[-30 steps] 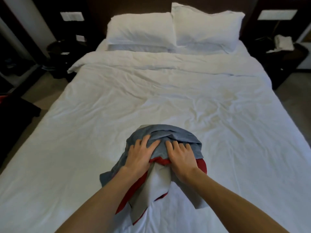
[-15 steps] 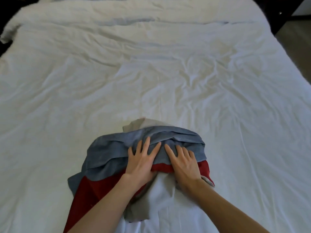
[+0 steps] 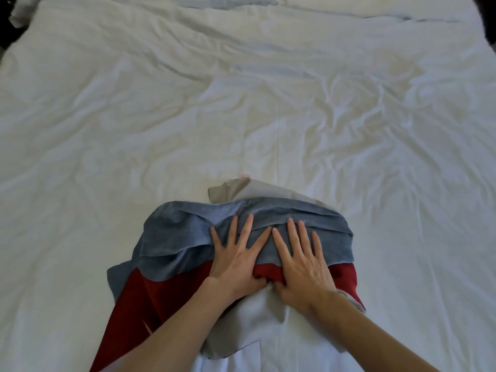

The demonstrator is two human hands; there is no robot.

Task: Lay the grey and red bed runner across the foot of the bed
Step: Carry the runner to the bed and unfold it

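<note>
The grey and red bed runner lies bunched in a heap on the white duvet, near the bed's near end. Blue-grey folds sit on top, a dark red band shows below them, and pale grey lining sticks out at the far side and toward me. My left hand and my right hand rest side by side on the heap. Their fingers are spread over the blue-grey folds, and both thumbs are tucked under the red fold, so each hand grips the fabric.
The wrinkled white duvet fills nearly the whole view on both sides of the heap. Dark strips of floor or furniture show only at the top left corner and the top right corner.
The view has tilted down and moved closer, so the pillows and nightstands are out of frame. The runner has spread wider to the left, showing more red, and my fingers have flattened out.
</note>
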